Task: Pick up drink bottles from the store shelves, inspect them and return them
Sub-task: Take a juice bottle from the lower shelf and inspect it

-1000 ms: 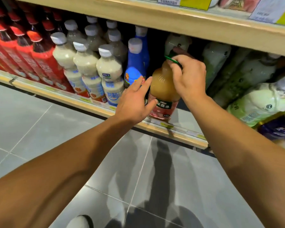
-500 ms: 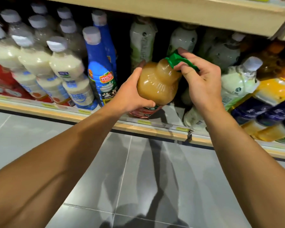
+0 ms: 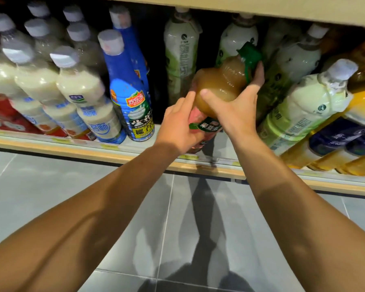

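A brown juice bottle [image 3: 219,81] with a green cap and a pink label leans with its top tilted to the right, over a gap in the lower shelf [image 3: 114,153]. My right hand [image 3: 238,110] wraps its shoulder, thumb across the front and fingers behind near the cap. My left hand [image 3: 180,127] holds the labelled lower body, index finger stretched up along the left side. The bottle's base is hidden behind my left hand.
White milky bottles [image 3: 78,89] and red packs fill the shelf's left. Two blue bottles [image 3: 128,89] stand just left of the gap. Pale green bottles [image 3: 303,106] and orange ones [image 3: 362,114] lean on the right. An upper shelf board [image 3: 240,7] hangs close above. Grey floor tiles lie below.
My right hand slid from the green cap down to the bottle's shoulder. The bottle tipped further right. My left hand moved lower onto the label. The view moved closer to the shelf.
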A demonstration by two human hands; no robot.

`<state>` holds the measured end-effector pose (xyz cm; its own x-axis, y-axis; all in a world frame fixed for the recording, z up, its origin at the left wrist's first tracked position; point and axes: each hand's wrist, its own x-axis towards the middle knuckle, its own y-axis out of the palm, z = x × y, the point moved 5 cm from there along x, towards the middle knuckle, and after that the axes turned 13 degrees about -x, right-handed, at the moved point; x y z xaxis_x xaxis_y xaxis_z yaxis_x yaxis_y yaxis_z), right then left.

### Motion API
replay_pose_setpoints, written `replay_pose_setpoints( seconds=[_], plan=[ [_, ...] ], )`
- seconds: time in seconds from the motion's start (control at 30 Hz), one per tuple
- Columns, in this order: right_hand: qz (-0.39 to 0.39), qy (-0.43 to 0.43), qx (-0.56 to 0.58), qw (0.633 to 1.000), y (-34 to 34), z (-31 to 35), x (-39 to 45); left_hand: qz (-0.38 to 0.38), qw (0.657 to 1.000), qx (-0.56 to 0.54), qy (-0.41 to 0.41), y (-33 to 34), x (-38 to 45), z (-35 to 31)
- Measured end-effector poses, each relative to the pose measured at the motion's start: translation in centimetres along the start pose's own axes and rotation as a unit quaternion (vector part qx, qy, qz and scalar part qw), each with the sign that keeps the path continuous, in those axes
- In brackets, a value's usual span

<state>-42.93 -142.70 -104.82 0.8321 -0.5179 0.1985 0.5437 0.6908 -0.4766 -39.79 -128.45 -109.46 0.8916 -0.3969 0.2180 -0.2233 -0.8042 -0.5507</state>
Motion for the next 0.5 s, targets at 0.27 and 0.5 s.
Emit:
replay_pose_setpoints(
  seconds=[0.27, 0.5],
  plan=[
    [-0.067, 0.094, -0.009, 0.993, 0.6, -1.3, 1.8, 0.010, 0.999, -0.036, -0.010, 0.0, -0.5, 2.8],
    [-0.070, 0.088, 0.079, 0.990, -0.4, -3.5, 2.3, 0.053, 0.988, -0.086, -0.114, 1.1, -0.5, 7.4]
  ],
)
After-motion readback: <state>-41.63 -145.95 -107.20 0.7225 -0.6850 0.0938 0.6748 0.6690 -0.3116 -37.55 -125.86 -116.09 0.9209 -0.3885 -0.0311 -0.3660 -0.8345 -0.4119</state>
